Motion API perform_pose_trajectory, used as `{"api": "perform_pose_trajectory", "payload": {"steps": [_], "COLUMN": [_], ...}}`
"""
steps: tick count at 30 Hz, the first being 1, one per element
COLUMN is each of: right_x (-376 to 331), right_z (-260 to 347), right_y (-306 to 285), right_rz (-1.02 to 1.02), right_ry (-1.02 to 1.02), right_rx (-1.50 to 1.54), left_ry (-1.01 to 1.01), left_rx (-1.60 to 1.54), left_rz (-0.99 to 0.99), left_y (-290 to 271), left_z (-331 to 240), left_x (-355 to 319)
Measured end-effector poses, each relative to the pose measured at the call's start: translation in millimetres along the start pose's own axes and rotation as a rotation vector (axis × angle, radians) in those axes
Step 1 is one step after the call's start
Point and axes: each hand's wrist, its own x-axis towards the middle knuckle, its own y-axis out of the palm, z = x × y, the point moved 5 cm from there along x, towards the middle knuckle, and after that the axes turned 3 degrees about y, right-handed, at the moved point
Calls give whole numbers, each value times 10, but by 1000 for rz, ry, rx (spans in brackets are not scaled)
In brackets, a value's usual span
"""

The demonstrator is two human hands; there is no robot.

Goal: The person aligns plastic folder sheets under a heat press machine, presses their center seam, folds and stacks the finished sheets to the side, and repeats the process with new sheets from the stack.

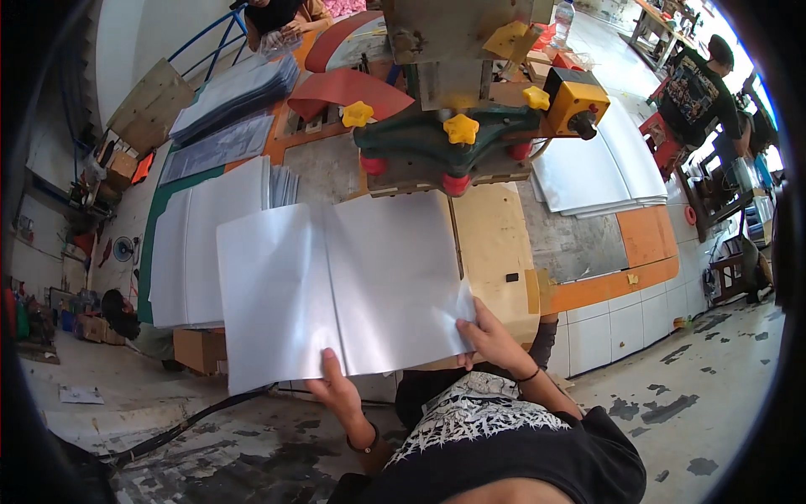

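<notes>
Holding a sheet point(395, 286) in front of the press point(453, 126). Looks broad, smooth and silvery white, with soft streaks of light on both panels. Divided by a dark crease running from far edge to near edge, slightly left of the middle. Curls up at the right edge. Covers part of a tan board point(495, 244) and juts past the near side of the tabletop point(617, 286).

Bounded at the back by the press, with its green frame, yellow knobs point(461, 129) and red fittings point(456, 184); cannot tell whether touching there. Beside the press on the right, can see a yellow box point(579, 105) with a black knob, then a pile point(596, 168) of similar pale sheets. To the left, can see another pale pile point(193, 244), partly hidden behind the sheet, and farther back a dark-edged stack point(239, 92). Beyond, can make out a seated person point(705, 92) at right and part of another person point(294, 17) at upper left.

Gripping the near edge with the left hand point(335, 388), thumb on top beside the crease, fingers mostly hidden. Pinching the right edge, near its lower corner, with the right hand point(495, 340). Reaching in from below with both forearms, the right one angled leftward.
</notes>
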Motion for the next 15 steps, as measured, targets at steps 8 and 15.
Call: {"api": "perform_pose_trajectory", "payload": {"steps": [8,15], "right_x": [-201,100], "right_z": [185,700], "right_y": [-756,-1479], "right_rz": [-239,-635], "right_ry": [-92,-308], "right_rx": [-68,-336], "left_ry": [-31,-490], "left_rx": [-31,-335], "left_rz": [326,626], "left_y": [564,1341], "left_z": [202,346], "left_x": [143,368]}}
